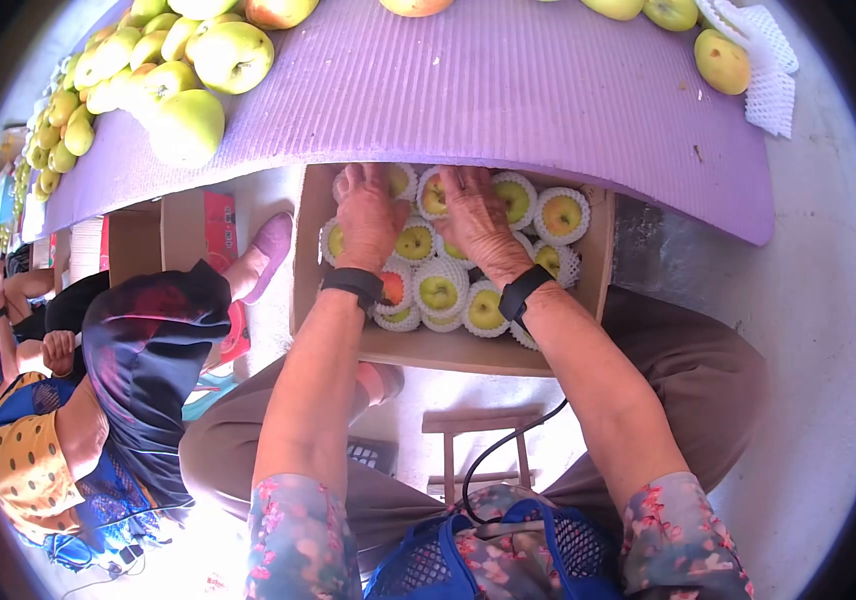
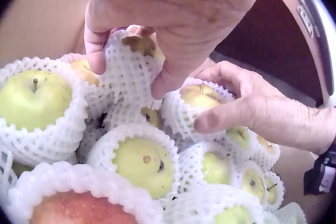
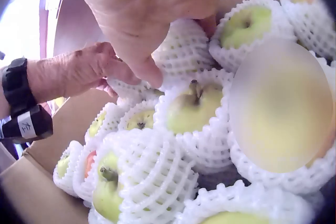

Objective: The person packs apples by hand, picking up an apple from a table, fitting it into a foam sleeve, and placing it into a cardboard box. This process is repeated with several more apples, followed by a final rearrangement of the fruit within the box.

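A cardboard box [image 1: 448, 350] holds several green and reddish apples in white foam nets. My left hand [image 1: 370, 222] reaches in at the far left of the box. In the left wrist view its thumb and fingers grip a netted apple [image 2: 131, 71] from both sides. To the right of it, my right hand [image 1: 480, 222] holds another netted apple [image 2: 195, 100], thumb on the near side and fingers over the far side. In the right wrist view that apple's net [image 3: 184, 50] shows beneath the palm. Other netted apples [image 1: 439, 292] lie close around both hands.
A purple ribbed mat [image 1: 448, 90] overhangs the box's far side. Bare apples [image 1: 233, 57] are heaped on its left, and an empty foam net [image 1: 770, 85] lies at its right. Someone sits at the left, a dark-trousered leg [image 1: 153, 330] near the box. A wooden stool [image 1: 483, 422] stands below.
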The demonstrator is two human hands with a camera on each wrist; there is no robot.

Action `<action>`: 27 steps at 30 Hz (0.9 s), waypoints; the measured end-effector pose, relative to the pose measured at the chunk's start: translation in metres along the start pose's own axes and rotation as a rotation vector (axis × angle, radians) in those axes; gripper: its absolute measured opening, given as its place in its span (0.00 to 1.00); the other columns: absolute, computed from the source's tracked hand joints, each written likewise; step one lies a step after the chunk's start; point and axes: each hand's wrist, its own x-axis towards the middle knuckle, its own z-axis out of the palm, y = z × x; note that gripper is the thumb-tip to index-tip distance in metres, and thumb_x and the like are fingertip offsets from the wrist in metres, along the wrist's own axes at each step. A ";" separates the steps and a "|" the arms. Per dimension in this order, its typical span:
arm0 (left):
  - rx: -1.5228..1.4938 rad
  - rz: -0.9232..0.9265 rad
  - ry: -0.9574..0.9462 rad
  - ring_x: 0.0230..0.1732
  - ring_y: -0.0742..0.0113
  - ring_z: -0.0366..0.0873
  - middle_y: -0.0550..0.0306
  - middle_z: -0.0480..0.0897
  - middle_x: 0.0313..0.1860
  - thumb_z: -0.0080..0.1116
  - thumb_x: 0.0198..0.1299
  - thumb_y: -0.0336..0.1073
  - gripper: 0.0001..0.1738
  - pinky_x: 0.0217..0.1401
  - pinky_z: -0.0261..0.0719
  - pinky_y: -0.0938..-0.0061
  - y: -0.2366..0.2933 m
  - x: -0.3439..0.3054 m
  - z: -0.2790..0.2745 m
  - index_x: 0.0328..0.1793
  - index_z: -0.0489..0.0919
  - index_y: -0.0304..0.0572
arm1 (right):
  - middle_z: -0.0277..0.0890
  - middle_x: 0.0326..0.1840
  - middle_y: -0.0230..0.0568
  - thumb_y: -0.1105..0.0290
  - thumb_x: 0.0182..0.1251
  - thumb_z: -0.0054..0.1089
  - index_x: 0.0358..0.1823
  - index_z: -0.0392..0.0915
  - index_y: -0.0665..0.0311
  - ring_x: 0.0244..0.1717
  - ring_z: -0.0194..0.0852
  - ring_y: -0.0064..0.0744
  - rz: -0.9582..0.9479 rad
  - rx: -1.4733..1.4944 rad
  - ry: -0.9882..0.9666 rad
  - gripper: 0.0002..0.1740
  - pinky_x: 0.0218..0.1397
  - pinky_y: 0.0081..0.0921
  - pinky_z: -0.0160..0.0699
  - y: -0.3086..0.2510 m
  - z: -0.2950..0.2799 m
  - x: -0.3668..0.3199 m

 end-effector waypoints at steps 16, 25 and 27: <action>-0.053 -0.006 -0.092 0.69 0.37 0.65 0.40 0.64 0.71 0.75 0.44 0.33 0.53 0.69 0.70 0.53 -0.006 0.007 -0.005 0.76 0.57 0.45 | 0.64 0.63 0.57 0.73 0.47 0.71 0.68 0.58 0.61 0.66 0.62 0.59 0.136 0.318 -0.010 0.44 0.69 0.47 0.66 0.003 -0.003 0.004; 0.037 0.004 -0.111 0.65 0.38 0.67 0.40 0.68 0.65 0.75 0.45 0.36 0.51 0.62 0.75 0.49 -0.001 0.002 -0.014 0.75 0.58 0.44 | 0.68 0.62 0.56 0.70 0.48 0.73 0.70 0.58 0.61 0.64 0.65 0.59 0.139 0.157 -0.071 0.46 0.68 0.47 0.67 -0.003 -0.005 0.003; 0.045 0.027 -0.104 0.66 0.40 0.66 0.41 0.68 0.63 0.75 0.44 0.37 0.50 0.60 0.77 0.50 -0.001 0.000 -0.017 0.73 0.59 0.42 | 0.67 0.63 0.56 0.69 0.48 0.74 0.71 0.58 0.61 0.65 0.65 0.59 0.153 0.134 -0.094 0.47 0.68 0.47 0.67 -0.007 -0.009 0.003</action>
